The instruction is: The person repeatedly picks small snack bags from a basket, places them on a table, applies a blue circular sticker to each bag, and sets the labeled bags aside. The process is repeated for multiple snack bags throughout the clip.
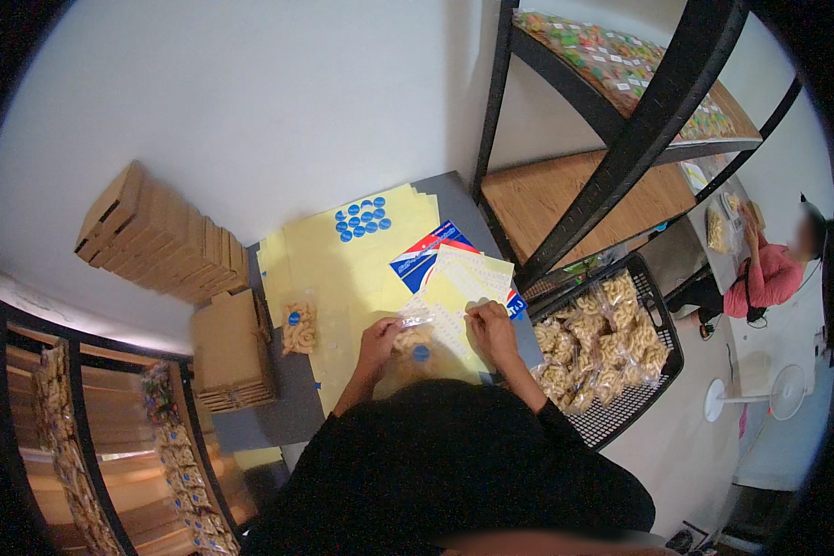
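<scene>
My left hand (381, 342) holds the top edge of a clear plastic bag of pale curled snacks (413, 340), which bears a round blue sticker. To its right, my right hand (492, 332) is over a sheet of small printed labels (448, 323), thumb and fingers pinched together; whether a label is between them cannot be told. Beyond the hands, a blue, red and white label packet (417, 267) lies partly under the label sheets. Round blue stickers (367, 217) sit in rows on yellow backing sheets (313, 243). Another stickered snack bag (299, 330) lies at the left.
Flat cardboard boxes (229, 340) and a tall cardboard stack (160, 236) stand left. A black plastic basket (657, 306) of snack bags is at the right, below a metal-framed shelf (584, 201). Stocked racks (83, 417) are lower left. A person (768, 278) works far right.
</scene>
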A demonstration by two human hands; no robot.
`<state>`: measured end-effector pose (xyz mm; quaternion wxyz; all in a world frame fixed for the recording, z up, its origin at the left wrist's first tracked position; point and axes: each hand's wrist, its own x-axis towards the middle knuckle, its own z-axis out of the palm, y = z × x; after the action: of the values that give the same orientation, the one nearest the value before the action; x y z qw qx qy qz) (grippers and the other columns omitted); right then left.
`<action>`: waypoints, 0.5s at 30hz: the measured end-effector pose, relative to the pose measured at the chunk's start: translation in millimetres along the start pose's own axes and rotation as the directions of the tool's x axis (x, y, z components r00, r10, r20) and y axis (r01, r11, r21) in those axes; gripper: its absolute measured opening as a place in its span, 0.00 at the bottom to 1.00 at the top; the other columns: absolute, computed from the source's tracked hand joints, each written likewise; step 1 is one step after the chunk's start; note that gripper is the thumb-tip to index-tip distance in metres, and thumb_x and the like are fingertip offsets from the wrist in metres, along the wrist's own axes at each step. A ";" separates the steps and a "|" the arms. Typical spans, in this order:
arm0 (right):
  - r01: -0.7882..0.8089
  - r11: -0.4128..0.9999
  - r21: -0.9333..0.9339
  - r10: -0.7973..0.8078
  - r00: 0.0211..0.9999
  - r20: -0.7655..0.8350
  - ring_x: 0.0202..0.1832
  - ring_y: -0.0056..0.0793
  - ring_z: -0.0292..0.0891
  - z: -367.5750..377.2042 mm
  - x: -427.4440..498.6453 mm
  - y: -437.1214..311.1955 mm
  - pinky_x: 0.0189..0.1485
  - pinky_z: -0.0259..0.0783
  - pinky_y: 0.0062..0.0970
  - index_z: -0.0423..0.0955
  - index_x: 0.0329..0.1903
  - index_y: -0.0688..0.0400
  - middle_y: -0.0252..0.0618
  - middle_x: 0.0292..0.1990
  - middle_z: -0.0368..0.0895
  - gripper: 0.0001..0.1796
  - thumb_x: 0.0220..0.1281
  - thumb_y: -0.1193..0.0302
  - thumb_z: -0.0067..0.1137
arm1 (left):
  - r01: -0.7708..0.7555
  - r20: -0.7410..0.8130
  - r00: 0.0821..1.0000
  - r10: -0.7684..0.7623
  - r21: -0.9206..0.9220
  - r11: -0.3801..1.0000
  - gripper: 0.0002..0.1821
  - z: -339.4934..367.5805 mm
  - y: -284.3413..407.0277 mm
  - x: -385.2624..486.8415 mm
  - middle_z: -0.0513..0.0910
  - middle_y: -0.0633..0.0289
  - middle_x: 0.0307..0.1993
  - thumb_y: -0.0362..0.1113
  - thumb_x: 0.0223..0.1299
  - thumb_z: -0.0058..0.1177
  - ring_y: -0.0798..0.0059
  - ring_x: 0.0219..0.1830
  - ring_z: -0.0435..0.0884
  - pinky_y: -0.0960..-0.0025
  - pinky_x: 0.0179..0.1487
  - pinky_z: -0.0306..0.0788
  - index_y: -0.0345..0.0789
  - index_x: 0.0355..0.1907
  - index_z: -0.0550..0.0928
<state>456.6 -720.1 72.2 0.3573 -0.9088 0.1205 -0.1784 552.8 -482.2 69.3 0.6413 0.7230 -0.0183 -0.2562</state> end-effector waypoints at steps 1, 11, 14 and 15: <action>0.022 1.000 -0.011 -0.022 1.000 -0.007 0.43 0.48 0.73 0.2 0.7 -0.2 0.48 0.70 0.41 0.80 0.36 0.60 0.46 0.33 0.77 0.07 0.52 0.74 0.62 | -0.028 -0.005 1.000 0.028 0.009 1.000 0.13 2.5 -3.9 0.7 0.84 0.63 0.34 0.38 0.65 0.53 0.79 0.36 0.79 0.74 0.41 0.72 0.30 0.41 0.83; 0.107 0.991 -0.079 -0.107 0.994 0.003 0.39 0.46 0.73 5.8 5.3 1.8 0.44 0.71 0.41 0.80 0.34 0.61 0.44 0.32 0.77 0.06 0.51 0.75 0.60 | -0.134 0.010 0.991 0.134 0.105 0.985 0.12 0.5 -23.8 13.7 0.84 0.61 0.34 0.37 0.64 0.54 0.78 0.38 0.79 0.74 0.46 0.71 0.29 0.40 0.82; 0.090 0.995 -0.041 -0.089 0.996 0.026 0.40 0.44 0.74 6.4 6.1 5.1 0.44 0.71 0.40 0.81 0.34 0.60 0.43 0.32 0.78 0.06 0.51 0.75 0.61 | -0.142 0.007 0.990 0.142 0.030 0.989 0.12 1.3 -26.7 14.3 0.84 0.62 0.34 0.37 0.64 0.54 0.78 0.38 0.78 0.74 0.45 0.71 0.29 0.39 0.82; 0.077 0.997 -0.016 -0.077 0.996 0.035 0.40 0.44 0.74 6.9 5.8 6.2 0.44 0.71 0.39 0.82 0.34 0.59 0.43 0.32 0.79 0.06 0.51 0.75 0.61 | -0.099 0.014 0.995 0.099 0.003 0.995 0.12 1.1 -27.7 13.3 0.83 0.62 0.34 0.37 0.64 0.54 0.78 0.38 0.78 0.74 0.45 0.71 0.29 0.39 0.82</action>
<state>464.2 -722.3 64.6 0.3444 -0.9187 0.0807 -0.1755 555.6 -483.1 38.8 0.6519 0.7204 -0.0591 -0.2292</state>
